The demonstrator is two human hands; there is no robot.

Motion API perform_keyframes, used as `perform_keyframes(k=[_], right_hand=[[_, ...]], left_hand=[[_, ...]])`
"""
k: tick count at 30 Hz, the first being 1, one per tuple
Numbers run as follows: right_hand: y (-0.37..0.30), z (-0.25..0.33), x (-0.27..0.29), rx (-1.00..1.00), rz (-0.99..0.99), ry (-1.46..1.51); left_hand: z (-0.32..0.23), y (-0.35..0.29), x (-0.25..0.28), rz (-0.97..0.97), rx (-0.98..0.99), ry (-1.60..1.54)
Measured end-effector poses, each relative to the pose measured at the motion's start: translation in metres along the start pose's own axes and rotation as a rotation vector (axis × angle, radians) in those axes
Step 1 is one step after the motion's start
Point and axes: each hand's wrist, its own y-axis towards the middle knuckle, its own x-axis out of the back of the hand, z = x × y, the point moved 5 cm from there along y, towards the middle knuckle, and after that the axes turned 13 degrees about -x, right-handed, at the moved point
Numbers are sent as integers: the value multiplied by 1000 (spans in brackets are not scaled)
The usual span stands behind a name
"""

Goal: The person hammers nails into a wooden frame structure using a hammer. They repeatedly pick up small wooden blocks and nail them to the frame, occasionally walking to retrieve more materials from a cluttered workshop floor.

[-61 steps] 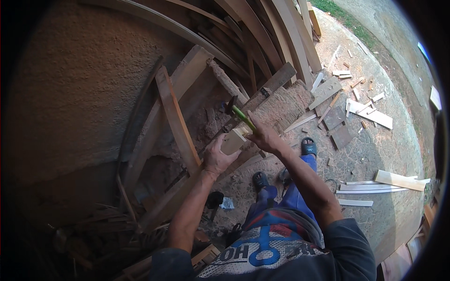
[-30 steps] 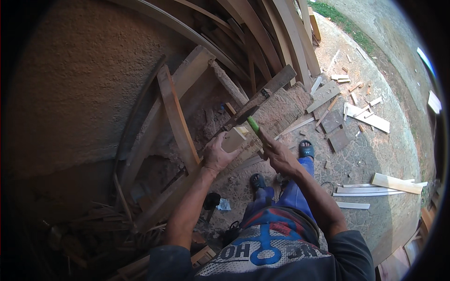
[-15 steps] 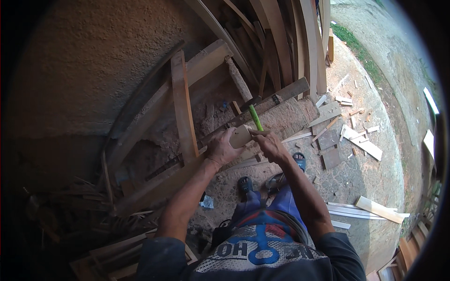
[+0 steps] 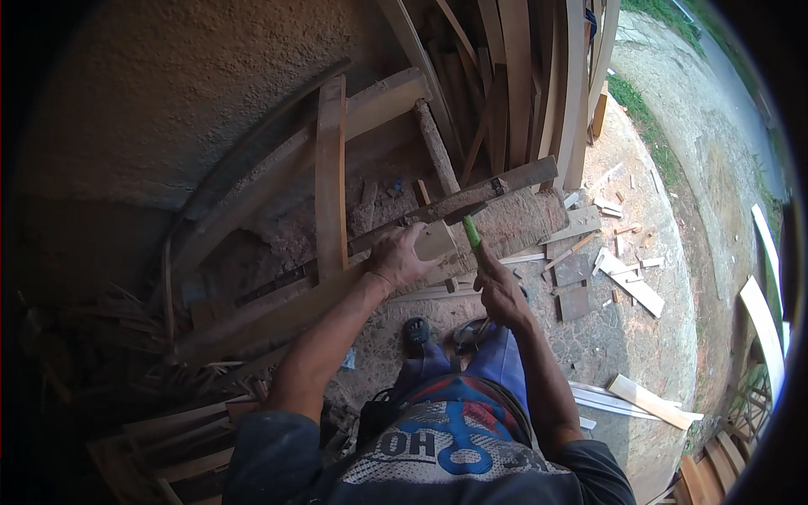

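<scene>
My left hand [image 4: 397,259] is closed around a pale wooden block [image 4: 435,241], pressing it down on the dusty bench [image 4: 513,220]. The block's far end points toward my right hand. My right hand [image 4: 502,293] grips the green handle of a hammer [image 4: 471,230] just right of the block. Its dark head lies crosswise at the handle's far end, above the bench and apart from the block. Partly hidden behind my left hand, a long dark-edged board [image 4: 526,172] runs along the bench.
A wooden frame with a crossbar [image 4: 331,172] stands at left by the rough wall [image 4: 210,93]. Tall planks [image 4: 513,84] lean at the back. Offcuts [image 4: 631,282] litter the concrete floor at right, and more strips [image 4: 648,402] lie nearer. Scrap wood [image 4: 177,446] is piled at lower left.
My right hand has drawn back from the block's end, toward me and rightward, with the hammer in it. My left hand still holds the block. The whole view has shifted slightly.
</scene>
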Motion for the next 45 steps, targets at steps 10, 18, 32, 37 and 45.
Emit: perform_keyframes(k=[10, 18, 32, 37, 45], right_hand=[[76, 52, -28, 190, -157, -112], [78, 52, -25, -69, -161, -52], [72, 51, -30, 164, -189, -170], [-21, 51, -36, 756, -621, -547], [-81, 2, -46, 633, -511, -708]], left_hand=[[-1, 1, 10, 64, 32, -44], [35, 1, -2, 214, 128, -229], [40, -4, -8, 333, 168, 87], [49, -1, -14, 194, 66, 81], [50, 9, -35, 330, -101, 271]])
